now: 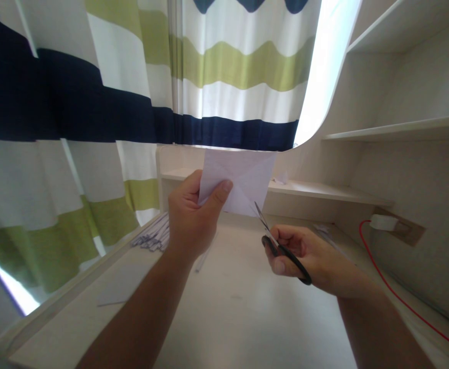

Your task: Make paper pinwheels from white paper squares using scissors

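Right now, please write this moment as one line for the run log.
left hand: holds creased paper | right hand: holds scissors, blades at paper's lower edge | desk: paper strips

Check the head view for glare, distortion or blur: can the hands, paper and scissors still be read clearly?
Head view: blown-out glare at the curtain gap; wide-angle bending curves the shelves and desk edge. The left hand pinching the creased paper and the right hand holding the scissors stay sharp, evenly lit, with soft shadows; the paper glows slightly backlit.
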Demonstrator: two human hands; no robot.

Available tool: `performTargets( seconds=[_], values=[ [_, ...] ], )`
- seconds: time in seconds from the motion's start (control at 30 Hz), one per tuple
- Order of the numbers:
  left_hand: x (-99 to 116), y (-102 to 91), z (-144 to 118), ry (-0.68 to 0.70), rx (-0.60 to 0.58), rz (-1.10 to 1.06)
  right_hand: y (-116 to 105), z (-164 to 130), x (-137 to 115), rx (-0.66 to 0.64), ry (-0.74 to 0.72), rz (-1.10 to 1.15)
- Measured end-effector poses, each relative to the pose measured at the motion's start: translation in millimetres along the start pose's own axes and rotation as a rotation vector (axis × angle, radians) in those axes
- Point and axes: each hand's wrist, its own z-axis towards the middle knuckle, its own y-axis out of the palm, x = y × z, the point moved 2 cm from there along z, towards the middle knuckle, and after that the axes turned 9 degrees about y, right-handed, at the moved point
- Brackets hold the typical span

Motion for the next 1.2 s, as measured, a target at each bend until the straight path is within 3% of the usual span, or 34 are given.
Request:
performTargets(
  seconds=[1.2],
  values=[
    [-0.2, 1.8, -1.6, 0.014, 0.014, 0.033, -3.3, 1.1, 4.9, -0.001, -0.021, -0.024]
  ],
)
